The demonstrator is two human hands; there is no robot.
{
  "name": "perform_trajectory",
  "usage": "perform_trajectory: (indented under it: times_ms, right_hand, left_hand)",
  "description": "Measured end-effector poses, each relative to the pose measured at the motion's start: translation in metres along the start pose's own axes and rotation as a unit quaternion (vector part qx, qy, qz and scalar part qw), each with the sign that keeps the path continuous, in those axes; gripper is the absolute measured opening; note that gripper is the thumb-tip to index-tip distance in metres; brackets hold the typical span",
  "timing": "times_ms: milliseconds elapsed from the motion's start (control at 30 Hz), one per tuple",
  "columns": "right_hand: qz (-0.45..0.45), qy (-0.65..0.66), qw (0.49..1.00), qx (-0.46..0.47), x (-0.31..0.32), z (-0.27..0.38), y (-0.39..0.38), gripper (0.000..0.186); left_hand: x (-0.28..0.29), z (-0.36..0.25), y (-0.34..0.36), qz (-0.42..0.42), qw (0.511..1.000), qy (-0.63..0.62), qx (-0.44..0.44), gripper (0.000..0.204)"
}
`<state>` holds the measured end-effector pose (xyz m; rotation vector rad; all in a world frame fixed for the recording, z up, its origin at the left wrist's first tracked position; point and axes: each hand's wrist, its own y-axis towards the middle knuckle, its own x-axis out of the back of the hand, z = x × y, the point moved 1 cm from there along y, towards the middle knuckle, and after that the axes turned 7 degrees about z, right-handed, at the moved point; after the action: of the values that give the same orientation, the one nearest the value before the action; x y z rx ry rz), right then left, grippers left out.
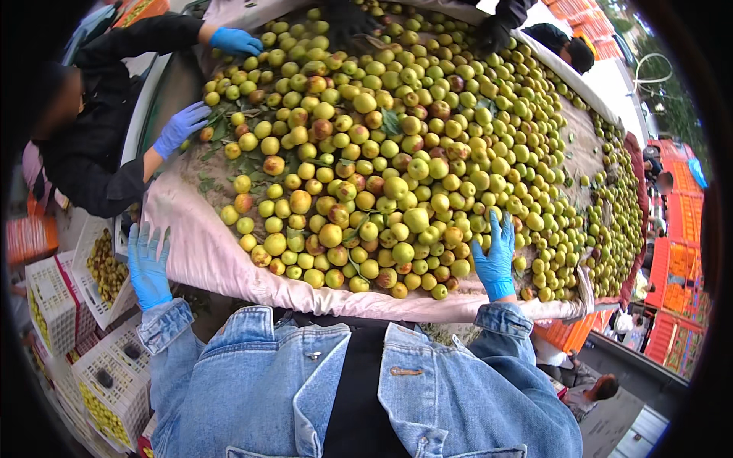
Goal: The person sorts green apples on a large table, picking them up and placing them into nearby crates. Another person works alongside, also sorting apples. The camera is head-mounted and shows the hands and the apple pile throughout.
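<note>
A broad heap of round yellow-green fruits [416, 168], many with reddish-brown patches, covers the cloth-lined table; they look like jujubes. My right hand [496, 258], in a blue glove, rests at the near edge of the heap. Its fingers are apart and touch the fruits, with nothing visible gripped. My left hand [150, 267], also gloved in blue, is at the table's near left corner beside the pink cloth edge [214, 248]. Its fingers are spread and it holds nothing. Green leaves [390, 122] lie among the fruits.
At the left, a co-worker's blue-gloved hand [237, 41] and purple-gloved hand [182, 128] reach over the fruits. Dark-gloved hands [496, 34] work at the far side. White crates [114, 374] with fruit stand at lower left; orange crates [676, 259] are stacked at right.
</note>
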<state>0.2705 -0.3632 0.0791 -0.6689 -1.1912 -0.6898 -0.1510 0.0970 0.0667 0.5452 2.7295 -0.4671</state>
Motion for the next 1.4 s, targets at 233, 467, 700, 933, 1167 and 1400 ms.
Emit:
perform_trajectory:
  times_ms: [233,467,700,933,1167,1400]
  right_hand:
    - [0.11,-0.004,0.991,-0.076,-0.05,0.003,-0.065,0.083]
    - [0.106,0.059,0.985,-0.122,-0.043,0.018,-0.056,0.08]
    - [0.084,-0.029,0.991,-0.096,-0.033,0.024,-0.039,0.062]
    - [0.1,-0.11,0.976,0.157,-0.042,0.139,0.043,0.014]
    - [0.184,-0.106,0.97,0.115,-0.097,0.173,0.067,0.019]
    - [0.314,-0.073,0.934,0.152,-0.096,0.167,0.089,0.025]
  left_hand:
    - [-0.215,0.111,-0.034,0.485,0.709,0.505,-0.084,0.052]
    - [-0.258,0.172,-0.027,0.526,0.474,0.668,-0.23,0.057]
    - [-0.219,0.161,0.005,0.486,0.492,0.687,-0.224,0.037]
    - [-0.178,0.149,0.024,0.42,0.514,0.707,-0.243,0.023]
    - [-0.214,0.129,0.002,0.424,0.602,0.633,-0.239,0.028]
    - [-0.276,0.121,-0.012,0.449,0.656,0.569,-0.212,0.027]
